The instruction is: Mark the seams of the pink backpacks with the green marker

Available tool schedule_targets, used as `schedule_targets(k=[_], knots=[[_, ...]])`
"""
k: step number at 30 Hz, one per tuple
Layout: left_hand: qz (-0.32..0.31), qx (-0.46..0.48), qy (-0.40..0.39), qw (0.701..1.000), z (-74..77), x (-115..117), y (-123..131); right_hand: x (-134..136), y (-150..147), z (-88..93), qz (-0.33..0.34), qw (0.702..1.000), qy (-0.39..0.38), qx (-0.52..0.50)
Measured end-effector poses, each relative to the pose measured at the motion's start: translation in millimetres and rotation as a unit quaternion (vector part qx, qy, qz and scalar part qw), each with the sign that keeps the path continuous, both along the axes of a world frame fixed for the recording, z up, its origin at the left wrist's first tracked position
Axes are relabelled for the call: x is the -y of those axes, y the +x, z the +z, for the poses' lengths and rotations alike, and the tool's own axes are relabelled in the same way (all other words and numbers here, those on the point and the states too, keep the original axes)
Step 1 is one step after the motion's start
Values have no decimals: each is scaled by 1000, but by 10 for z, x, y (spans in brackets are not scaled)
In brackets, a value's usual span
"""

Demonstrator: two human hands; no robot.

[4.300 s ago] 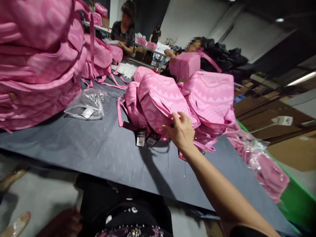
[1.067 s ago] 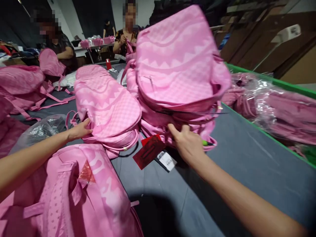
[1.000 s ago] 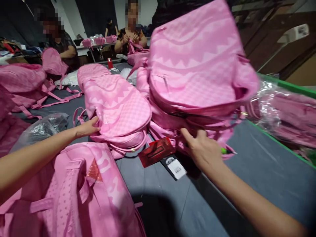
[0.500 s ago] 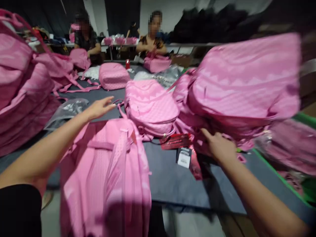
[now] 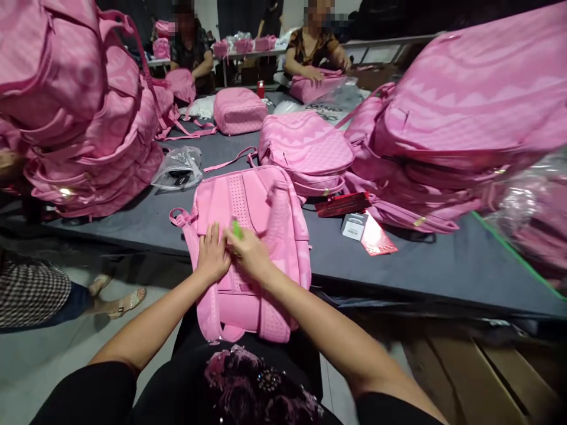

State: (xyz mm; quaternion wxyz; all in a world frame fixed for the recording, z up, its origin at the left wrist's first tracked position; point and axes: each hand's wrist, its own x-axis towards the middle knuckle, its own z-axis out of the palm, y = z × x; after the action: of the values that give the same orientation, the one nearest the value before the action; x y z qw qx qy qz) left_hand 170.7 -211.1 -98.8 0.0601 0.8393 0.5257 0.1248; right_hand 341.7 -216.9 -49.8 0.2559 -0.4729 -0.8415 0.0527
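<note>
A pink backpack (image 5: 254, 203) is placed at the near middle of the scene, partly on the tabletop (image 5: 110, 229) and partly over its near edge, with the side of the shoulder straps turned up. Its lower end is brought close to the black clothes of the person. The left hand (image 5: 213, 254) is laid on the backpack with the fingers stretched; whether some cloth is pinched by it cannot be told. By the right hand (image 5: 248, 251), just beside it, a small green object (image 5: 238, 229) is grasped with curled fingers, and its lower part is hidden.

On the left, a high pile of pink backpacks (image 5: 119, 124) is seen, and near to it a clear plastic bag (image 5: 179, 168) is laid. Behind the near backpack, a second backpack (image 5: 305, 147) is placed lying down. To its right, a large backpack (image 5: 465, 100) is seen, and in front a red card (image 5: 342, 204) and a white label (image 5: 353, 226) are spread. At the far side, a pink bag (image 5: 310, 88) is touched by another person's hand (image 5: 312, 73).
</note>
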Motion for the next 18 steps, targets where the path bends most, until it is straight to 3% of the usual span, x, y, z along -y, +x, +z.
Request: schedule_targets(k=[1, 3, 5, 6, 9, 12, 14, 16, 18], knots=[[13, -9, 6, 1000, -24, 118, -79, 127, 313, -197, -36, 999, 10, 8], [-3, -18, 11, 1000, -38, 286, -199, 481, 1003, -470, -163, 979, 123, 25], [-70, 12, -9, 997, 13, 361, -159, 826, 1472, -505, -251, 948, 197, 16], [-120, 30, -30, 992, 63, 378, -57, 925, 1552, -441, -264, 938, 226, -4], [-285, -16, -92, 954, 252, 429, 502, 793, 1259, -117, -213, 935, 262, -104], [-362, -110, -127, 917, 384, 496, 1012, 325, 787, 66, -71, 972, 186, -127], [-387, -112, -141, 904, 462, 479, 1110, 93, 720, -23, -44, 981, 147, -120], [-373, -96, -130, 914, 575, 332, 1051, 7, 870, -240, -102, 971, 158, -146], [-326, -71, -77, 940, 702, 11, 977, 45, 1086, -462, -147, 960, 177, -161]])
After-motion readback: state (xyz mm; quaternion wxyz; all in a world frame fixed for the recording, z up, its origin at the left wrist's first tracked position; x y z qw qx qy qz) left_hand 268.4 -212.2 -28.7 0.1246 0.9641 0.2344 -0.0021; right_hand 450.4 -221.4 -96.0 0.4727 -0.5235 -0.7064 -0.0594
